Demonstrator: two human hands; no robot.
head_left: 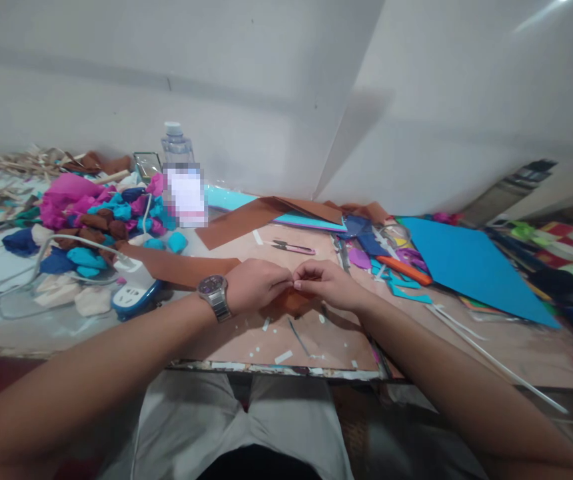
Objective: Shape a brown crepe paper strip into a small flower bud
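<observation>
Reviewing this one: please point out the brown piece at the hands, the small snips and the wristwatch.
Brown piece (292,304): head view, on its visible middle.
Small snips (294,249): head view, on the middle of the body.
Wristwatch (211,286): head view, on the dial.

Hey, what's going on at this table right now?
A person's left hand and right hand meet at the fingertips, pinching a piece of brown material over the tabletop. Pink thread snips lie just beyond the hands. Colorful bundles are heaped to the left; a blue sheet lies to the right.
</observation>
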